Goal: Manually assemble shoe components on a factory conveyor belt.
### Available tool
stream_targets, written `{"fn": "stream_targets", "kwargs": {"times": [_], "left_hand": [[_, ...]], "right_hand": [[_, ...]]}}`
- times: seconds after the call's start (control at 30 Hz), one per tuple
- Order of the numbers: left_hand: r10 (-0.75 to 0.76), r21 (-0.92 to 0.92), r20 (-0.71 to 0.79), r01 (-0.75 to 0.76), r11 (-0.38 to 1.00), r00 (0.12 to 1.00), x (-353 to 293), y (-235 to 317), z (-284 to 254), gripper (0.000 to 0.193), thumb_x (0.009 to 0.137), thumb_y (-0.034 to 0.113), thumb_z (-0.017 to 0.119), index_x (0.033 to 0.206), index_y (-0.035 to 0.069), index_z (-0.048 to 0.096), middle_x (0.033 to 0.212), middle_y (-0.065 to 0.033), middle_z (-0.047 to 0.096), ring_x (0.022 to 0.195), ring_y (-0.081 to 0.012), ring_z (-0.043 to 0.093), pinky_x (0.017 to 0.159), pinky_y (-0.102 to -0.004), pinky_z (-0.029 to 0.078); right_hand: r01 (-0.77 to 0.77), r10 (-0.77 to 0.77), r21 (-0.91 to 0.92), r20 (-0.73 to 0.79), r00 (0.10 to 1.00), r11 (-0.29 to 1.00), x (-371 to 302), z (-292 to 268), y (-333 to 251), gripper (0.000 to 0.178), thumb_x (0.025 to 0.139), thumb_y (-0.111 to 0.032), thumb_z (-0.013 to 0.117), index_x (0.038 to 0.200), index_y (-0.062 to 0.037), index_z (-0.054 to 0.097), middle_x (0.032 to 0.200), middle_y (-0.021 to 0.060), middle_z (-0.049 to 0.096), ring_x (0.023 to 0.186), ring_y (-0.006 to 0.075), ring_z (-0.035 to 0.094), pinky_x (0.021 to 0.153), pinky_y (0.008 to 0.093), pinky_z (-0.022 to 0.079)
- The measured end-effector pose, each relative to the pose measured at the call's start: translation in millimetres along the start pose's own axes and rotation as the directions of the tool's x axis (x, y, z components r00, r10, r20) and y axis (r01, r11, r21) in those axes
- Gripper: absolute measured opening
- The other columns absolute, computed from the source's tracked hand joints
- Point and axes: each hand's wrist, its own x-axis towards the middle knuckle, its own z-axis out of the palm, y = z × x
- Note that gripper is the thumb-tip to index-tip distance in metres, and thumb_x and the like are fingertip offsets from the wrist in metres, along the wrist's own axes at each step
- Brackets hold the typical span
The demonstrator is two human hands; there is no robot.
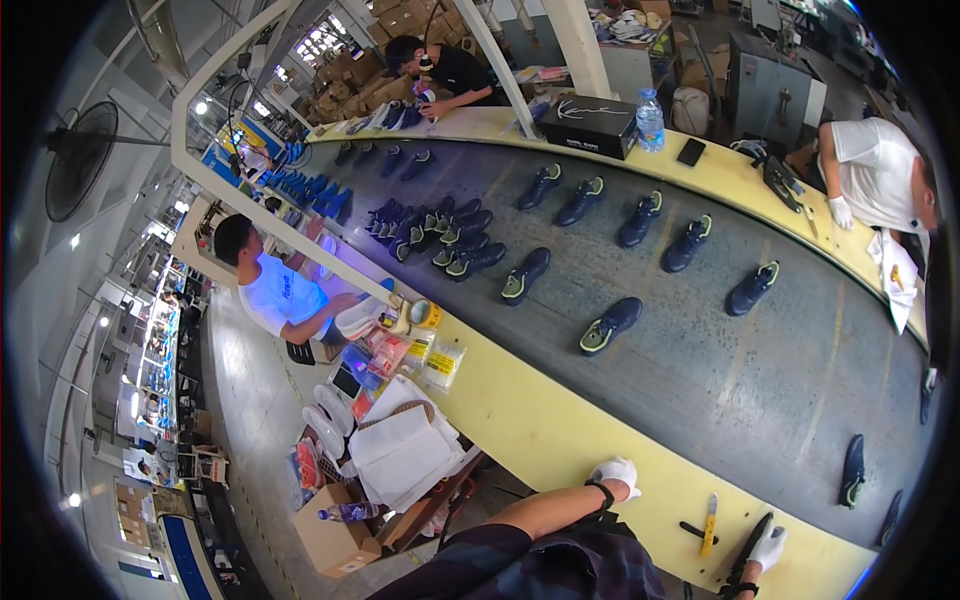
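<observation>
My left hand (617,478), in a white glove, rests on the yellow ledge (540,440) beside the conveyor, its fingers curled in with nothing visible in them. At the lower right, my right hand (768,550), also gloved, grips a dark shoe (749,552) at the ledge; the hand covers part of it. Between my hands lie a yellow utility knife (710,524) and a small black tool (691,528). Dark navy shoes with lime collars stand on the grey belt, among them one shoe (611,326) ahead of my left hand and another (853,470) beyond my right.
Packets (443,364) and a tape roll (425,314) lie along the ledge to the left. Below them is a cart with white sheets (400,450). Across the belt are a black shoebox (588,126), a water bottle (650,122) and a phone (691,151). Co-workers stand on both sides.
</observation>
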Motion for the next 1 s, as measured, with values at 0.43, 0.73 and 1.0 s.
{"fn": "stream_targets", "kwargs": {"times": [0.43,0.73,1.0], "left_hand": [[0.031,-0.010,-0.031,-0.031,0.999,0.999,1.9,-2.9,1.9,0.085,0.085,0.068,0.073,0.141,0.005,0.058,0.137,-0.0209,0.062,0.110,-0.0427,0.071,0.072,-0.0641,0.061],[0.127,0.053,-0.085,-0.123,0.991,0.988,-8.1,-0.5,4.9,0.082,0.086,0.064,0.075,0.137,0.001,0.062,0.131,-0.0254,0.065,0.106,-0.0454,0.072,0.075,-0.0623,0.061],[0.077,0.047,-0.016,-0.076,0.996,0.997,1.6,-9.3,-4.4,0.090,0.086,0.073,0.070,0.142,0.004,0.059,0.136,-0.0225,0.062,0.115,-0.0427,0.069,0.079,-0.0606,0.061]], "right_hand": [[-0.020,0.020,-0.021,0.015,1.000,1.000,1.0,-2.0,-5.3,0.047,0.102,-0.052,0.063,0.103,-0.0051,0.059,0.092,0.0192,0.071,0.084,0.0416,0.066,0.080,0.0494,0.052],[-0.086,0.088,0.048,-0.050,0.995,0.995,-19.3,-19.9,-9.2,0.044,0.095,-0.044,0.073,0.093,-0.0025,0.058,0.081,0.0179,0.069,0.078,0.0399,0.065,0.075,0.0500,0.052],[-0.108,0.108,-0.003,-0.033,0.994,0.994,-23.6,-23.3,-38.5,0.038,0.094,-0.042,0.076,0.103,-0.0066,0.065,0.092,0.0173,0.075,0.090,0.0416,0.071,0.081,0.0481,0.055]]}}
